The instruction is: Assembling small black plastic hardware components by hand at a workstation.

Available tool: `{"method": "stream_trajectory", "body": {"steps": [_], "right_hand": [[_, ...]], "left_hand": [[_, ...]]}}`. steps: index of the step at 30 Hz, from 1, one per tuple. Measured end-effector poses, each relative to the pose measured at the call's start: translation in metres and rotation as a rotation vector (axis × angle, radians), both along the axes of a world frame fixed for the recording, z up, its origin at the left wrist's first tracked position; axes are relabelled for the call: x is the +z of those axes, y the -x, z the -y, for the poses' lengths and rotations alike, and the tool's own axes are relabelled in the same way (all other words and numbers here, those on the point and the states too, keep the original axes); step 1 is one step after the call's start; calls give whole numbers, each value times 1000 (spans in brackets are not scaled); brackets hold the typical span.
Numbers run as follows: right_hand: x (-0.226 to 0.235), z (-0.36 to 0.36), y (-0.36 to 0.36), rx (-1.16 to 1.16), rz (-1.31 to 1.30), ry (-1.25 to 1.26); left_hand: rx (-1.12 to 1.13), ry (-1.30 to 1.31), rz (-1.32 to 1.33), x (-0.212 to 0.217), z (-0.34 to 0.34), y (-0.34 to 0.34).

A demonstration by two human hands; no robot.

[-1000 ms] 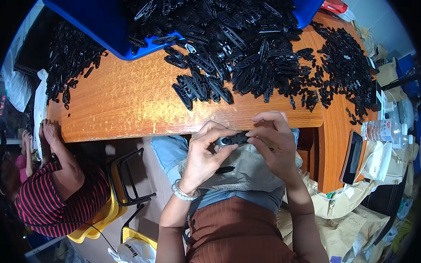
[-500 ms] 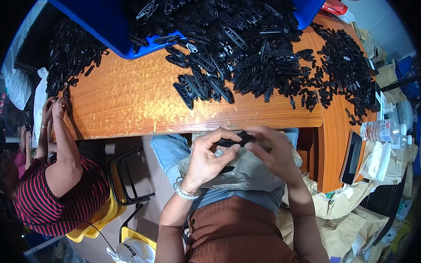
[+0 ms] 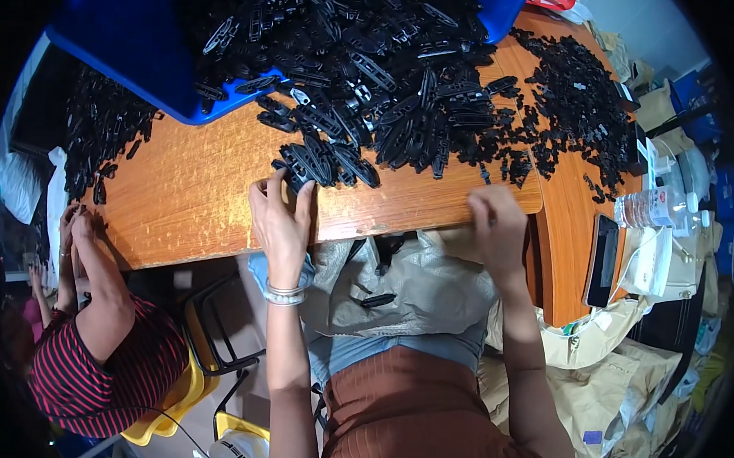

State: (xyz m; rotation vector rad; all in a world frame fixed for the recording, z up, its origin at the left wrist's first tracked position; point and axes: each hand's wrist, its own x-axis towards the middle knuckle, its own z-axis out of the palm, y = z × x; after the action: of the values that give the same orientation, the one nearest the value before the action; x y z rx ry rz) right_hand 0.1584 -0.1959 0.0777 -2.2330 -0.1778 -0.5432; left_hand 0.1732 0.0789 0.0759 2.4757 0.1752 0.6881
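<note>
My left hand (image 3: 281,229) has its thumb and fingers around a long oval black plastic part (image 3: 291,177) at the near edge of a heap of similar parts (image 3: 329,158) on the table. Over the table's front edge, my right hand (image 3: 501,227) has its fingers curled together near a small black piece (image 3: 484,173); what they hold, if anything, is hidden. A grey plastic sack (image 3: 438,293) lies across my lap, with a black oval part (image 3: 376,301) resting on it.
A blue bin (image 3: 137,63) spills black parts onto the wooden table (image 3: 197,189). Small black pieces (image 3: 581,107) are heaped at the right, near a phone (image 3: 601,260) and a plastic bottle (image 3: 650,209). A person in a striped top (image 3: 107,365) works at the left.
Both hands have come apart and moved from above my lap to the table, the left to the heap's edge, the right toward the small pieces. The black part held between them has left the hands.
</note>
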Motion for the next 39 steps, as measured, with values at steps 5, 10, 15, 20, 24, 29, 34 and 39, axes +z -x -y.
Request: {"method": "stream_trajectory", "body": {"steps": [5, 10, 15, 20, 24, 29, 34, 39], "right_hand": [[-15, 19, -43, -144, 146, 310], [2, 10, -30, 16, -90, -153], [18, 0, -5, 248, -408, -901], [26, -11, 10, 364, -385, -937], [38, -35, 20, 395, -234, -820], [34, -35, 26, 341, -145, -451], [35, -38, 25, 374, -97, -343], [26, -32, 30, 368, -515, -529]], "left_hand": [[4, -31, -32, -6, -10, -2], [57, 707, 84, -15, -28, 10], [-402, 1280, -171, 9, 11, 32], [-587, 1245, -341, 25, 62, 47], [-609, 1144, -371, 31, 68, 54], [-614, 1192, -411, 39, 68, 56], [-570, 1283, -397, 35, 71, 58], [-607, 1184, -328, 30, 74, 57]]}}
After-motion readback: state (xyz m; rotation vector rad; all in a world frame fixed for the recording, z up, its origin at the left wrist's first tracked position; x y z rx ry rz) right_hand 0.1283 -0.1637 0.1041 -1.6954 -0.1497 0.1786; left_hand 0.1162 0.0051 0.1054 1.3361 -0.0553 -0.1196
